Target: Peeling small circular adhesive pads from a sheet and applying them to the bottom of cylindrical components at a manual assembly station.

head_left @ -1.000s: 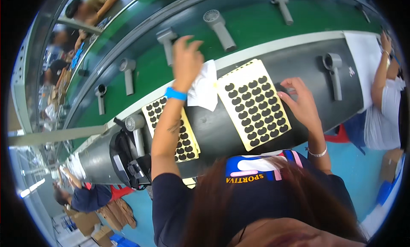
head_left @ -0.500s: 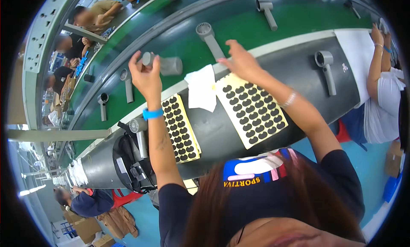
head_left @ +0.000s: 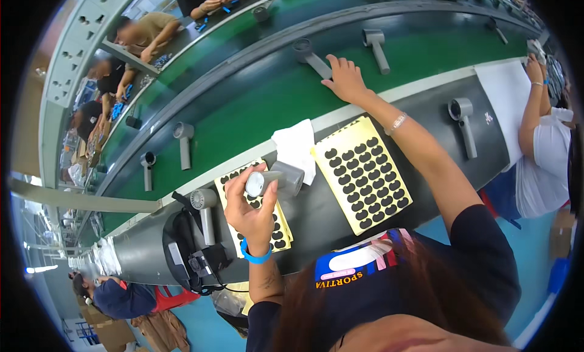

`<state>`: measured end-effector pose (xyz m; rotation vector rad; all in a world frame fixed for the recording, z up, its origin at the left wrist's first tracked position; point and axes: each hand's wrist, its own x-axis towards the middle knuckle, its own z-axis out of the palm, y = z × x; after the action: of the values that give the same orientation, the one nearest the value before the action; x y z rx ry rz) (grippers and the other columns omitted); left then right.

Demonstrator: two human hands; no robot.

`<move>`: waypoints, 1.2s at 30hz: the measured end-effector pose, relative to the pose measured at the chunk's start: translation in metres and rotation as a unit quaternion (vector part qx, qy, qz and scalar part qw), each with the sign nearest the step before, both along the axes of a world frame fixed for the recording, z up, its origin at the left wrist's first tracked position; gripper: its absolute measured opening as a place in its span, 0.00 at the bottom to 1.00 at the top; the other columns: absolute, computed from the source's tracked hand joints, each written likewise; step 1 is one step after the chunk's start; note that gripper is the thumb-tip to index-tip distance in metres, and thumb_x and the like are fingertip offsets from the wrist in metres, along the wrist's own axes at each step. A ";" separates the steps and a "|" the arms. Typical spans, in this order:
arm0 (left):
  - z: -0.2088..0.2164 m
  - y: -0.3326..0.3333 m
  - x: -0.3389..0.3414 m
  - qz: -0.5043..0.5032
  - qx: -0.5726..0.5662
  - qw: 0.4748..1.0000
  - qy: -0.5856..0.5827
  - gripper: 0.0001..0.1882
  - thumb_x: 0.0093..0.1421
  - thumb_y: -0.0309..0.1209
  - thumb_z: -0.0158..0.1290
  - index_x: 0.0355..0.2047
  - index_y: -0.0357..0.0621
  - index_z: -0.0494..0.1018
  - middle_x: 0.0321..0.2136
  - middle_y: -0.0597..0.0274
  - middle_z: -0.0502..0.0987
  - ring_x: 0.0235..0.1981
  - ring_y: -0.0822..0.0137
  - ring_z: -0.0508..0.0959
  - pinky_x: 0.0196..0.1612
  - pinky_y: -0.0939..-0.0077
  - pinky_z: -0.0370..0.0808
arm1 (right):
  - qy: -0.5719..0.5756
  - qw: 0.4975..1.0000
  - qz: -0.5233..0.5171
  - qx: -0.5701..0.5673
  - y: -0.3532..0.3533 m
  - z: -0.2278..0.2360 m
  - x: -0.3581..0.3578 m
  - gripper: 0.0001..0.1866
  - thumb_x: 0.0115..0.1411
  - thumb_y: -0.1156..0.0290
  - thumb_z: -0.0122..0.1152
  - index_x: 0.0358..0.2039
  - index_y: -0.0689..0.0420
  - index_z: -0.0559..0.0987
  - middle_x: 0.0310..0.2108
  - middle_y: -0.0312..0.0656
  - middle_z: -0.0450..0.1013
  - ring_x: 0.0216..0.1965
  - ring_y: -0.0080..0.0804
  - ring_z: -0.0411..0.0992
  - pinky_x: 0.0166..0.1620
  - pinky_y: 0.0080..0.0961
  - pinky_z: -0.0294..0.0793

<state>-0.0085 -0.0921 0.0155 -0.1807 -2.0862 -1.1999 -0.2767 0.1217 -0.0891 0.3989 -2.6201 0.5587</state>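
A grey handheld fan (head_left: 286,180) is in my left hand (head_left: 250,215), above the left sheet; its round handle end points toward me and my fingers wrap the handle. My right hand (head_left: 350,81) reaches out over the green belt, thumb and forefinger around the handle end of a second grey handheld fan (head_left: 313,59). Below my arms lie a yellow sheet of black stickers (head_left: 367,181) and a left stack of such sheets (head_left: 281,236), partly covered by my left hand. Between them rests a white cloth (head_left: 298,146).
More grey fans lie on the belt (head_left: 243,121). Another fan (head_left: 207,215) sits beside a black bag (head_left: 176,245), and one (head_left: 463,124) lies at the right of the dark table (head_left: 426,127). Co-workers sit across the belt and at both sides.
My left hand has drawn its fan from over the belt back toward me, above the left sheets. My right hand has closed in on the handle of the other fan.
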 end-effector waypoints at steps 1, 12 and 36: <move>-0.003 0.003 0.000 -0.002 0.005 1.000 -0.011 0.23 0.47 0.18 0.63 0.45 0.32 0.71 0.38 0.50 0.77 0.41 0.63 0.77 0.48 0.71 0.71 | -0.011 1.000 -0.002 0.005 0.010 0.002 0.011 0.30 0.55 0.64 0.62 0.56 0.56 0.63 0.44 0.51 0.67 0.46 0.52 0.66 0.47 0.42 0.68; -0.016 0.037 -0.017 -0.118 0.179 0.971 -0.104 0.18 0.59 0.22 0.54 0.50 0.32 0.68 0.34 0.53 0.78 0.33 0.69 0.79 0.37 0.77 0.77 | -0.204 0.954 0.048 -0.215 0.087 0.025 0.179 0.09 0.56 0.77 0.60 0.38 0.60 0.76 0.34 0.43 0.72 0.34 0.31 0.74 0.35 0.23 0.74; -0.081 0.108 -0.055 -0.206 0.361 0.811 -0.413 0.18 0.64 0.36 0.52 0.48 0.36 0.71 0.27 0.64 0.74 0.23 0.77 0.75 0.26 0.83 0.75 | -0.073 0.967 0.121 -0.212 0.092 0.051 0.205 0.05 0.55 0.80 0.57 0.32 0.60 0.71 0.33 0.42 0.67 0.37 0.36 0.68 0.42 0.27 0.68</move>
<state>-0.0633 0.0156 -0.0655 0.3288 -2.1039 -2.6153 -0.0713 0.2136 -0.0382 0.5582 -2.5035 1.2427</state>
